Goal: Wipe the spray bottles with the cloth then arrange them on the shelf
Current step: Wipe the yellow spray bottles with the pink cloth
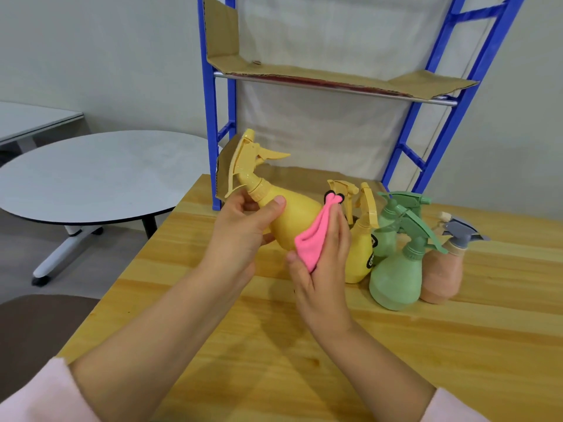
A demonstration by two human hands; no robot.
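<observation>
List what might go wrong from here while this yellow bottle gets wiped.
1. The left hand grips the held yellow bottle only near its neck; pressure from the pink cloth in the right hand might twist it loose.
2. The standing bottles crowd right beside that hand; a wide wipe might topple them.

The lifted bottle [292,217] is yellow and the cloth [310,242] on it bright pink. Behind stand another yellow bottle [358,266] with a black label [371,260], two mint-green bottles [396,278] [385,239], and a peach bottle [441,278] with a grey trigger [463,231]. The shelf frame [210,117] is blue, its cardboard [304,73] brown.
</observation>
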